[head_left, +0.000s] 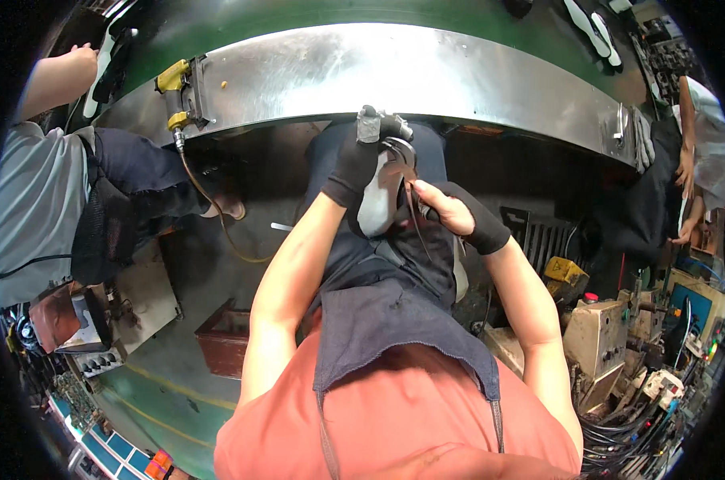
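My left hand (362, 152), in a black glove with grey tape round its fingertips, is closed round the far end of a shoe (377, 200). The shoe rests over my lap with its long pale-grey bottom turned up; its dark sides are partly hidden. A pair of metal pincers (402, 154) is in my right hand (456, 214), whose black glove leaves the fingers bare. The curved head of the pincers lies against the shoe's upper part, close to my left fingers. Whether the jaws grip any material I cannot tell.
Ahead runs a curved steel bench edge (410, 68) beside a green surface. A yellow air nailer (174, 92) lies on it at left, its hose hanging down. Co-workers sit at both sides. A red-brown box (222, 340) stands lower left; machinery (598, 336) and cables crowd the right.
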`<state>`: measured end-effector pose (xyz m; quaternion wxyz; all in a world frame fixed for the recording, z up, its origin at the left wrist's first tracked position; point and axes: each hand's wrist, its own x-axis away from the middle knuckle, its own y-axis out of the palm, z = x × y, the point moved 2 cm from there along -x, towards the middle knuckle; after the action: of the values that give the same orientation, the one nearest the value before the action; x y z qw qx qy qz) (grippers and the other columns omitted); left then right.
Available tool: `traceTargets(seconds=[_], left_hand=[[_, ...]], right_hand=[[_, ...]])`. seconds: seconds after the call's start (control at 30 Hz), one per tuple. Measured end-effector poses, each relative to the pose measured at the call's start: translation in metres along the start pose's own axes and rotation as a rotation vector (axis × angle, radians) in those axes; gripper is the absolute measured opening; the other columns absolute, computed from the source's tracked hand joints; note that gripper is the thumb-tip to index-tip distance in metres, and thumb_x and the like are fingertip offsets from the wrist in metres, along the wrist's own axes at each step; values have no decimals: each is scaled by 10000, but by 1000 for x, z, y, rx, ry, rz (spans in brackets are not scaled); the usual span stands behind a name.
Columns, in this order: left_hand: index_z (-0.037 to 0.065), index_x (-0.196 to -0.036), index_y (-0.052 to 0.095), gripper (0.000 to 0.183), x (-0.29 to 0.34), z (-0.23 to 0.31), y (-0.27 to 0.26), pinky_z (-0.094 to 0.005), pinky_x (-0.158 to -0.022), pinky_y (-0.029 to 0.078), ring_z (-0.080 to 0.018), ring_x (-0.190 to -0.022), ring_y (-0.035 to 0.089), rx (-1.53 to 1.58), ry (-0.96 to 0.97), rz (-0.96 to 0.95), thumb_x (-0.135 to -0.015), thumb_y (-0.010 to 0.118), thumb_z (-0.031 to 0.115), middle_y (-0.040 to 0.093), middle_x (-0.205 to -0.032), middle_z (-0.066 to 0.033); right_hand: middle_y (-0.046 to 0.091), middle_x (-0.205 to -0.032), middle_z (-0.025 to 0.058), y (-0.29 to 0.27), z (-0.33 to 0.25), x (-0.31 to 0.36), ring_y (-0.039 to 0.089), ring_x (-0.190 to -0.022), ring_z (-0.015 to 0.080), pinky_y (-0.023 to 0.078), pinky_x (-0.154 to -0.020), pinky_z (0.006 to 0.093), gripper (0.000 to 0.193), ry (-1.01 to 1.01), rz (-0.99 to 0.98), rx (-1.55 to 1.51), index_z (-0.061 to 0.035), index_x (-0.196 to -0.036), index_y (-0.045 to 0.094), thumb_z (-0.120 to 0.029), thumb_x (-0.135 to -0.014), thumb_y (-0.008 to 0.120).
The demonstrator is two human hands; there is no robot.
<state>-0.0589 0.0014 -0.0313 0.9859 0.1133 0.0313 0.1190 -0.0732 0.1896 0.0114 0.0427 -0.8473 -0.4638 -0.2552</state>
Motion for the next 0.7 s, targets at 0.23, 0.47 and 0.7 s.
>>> traceTargets(seconds=[0.23, 0.47, 0.7], left_hand=[[9, -845, 696, 635, -1, -4, -2, -336, -946, 421, -208, -977, 603, 0, -11, 43, -978, 290, 479, 685, -926, -89], [7, -1028, 652, 605, 39, 0, -7, -362, -991, 411, -229, -1089, 562, 466, -64, -26, -958, 311, 502, 616, -1145, -132], [42, -1311, 449, 579, 143, -58, 5, -322, -1004, 403, -175, -1129, 525, 662, -411, 237, -977, 330, 500, 542, -1243, -80]], right_hand=[[565, -633, 156, 46, 61, -22, 556, -547, 259, 408, -521, 385, 418, -292, 512, 412, 17, -793, 571, -320, -979, 407], [591, -749, 194, 55, 88, -6, 573, -666, 354, 407, -561, 429, 200, -508, 385, 457, -3, -894, 609, -151, -907, 475], [574, -938, 200, 19, 133, 75, 592, -905, 363, 486, -782, 435, 361, -704, -160, 956, 8, -785, 534, -346, -859, 550]])
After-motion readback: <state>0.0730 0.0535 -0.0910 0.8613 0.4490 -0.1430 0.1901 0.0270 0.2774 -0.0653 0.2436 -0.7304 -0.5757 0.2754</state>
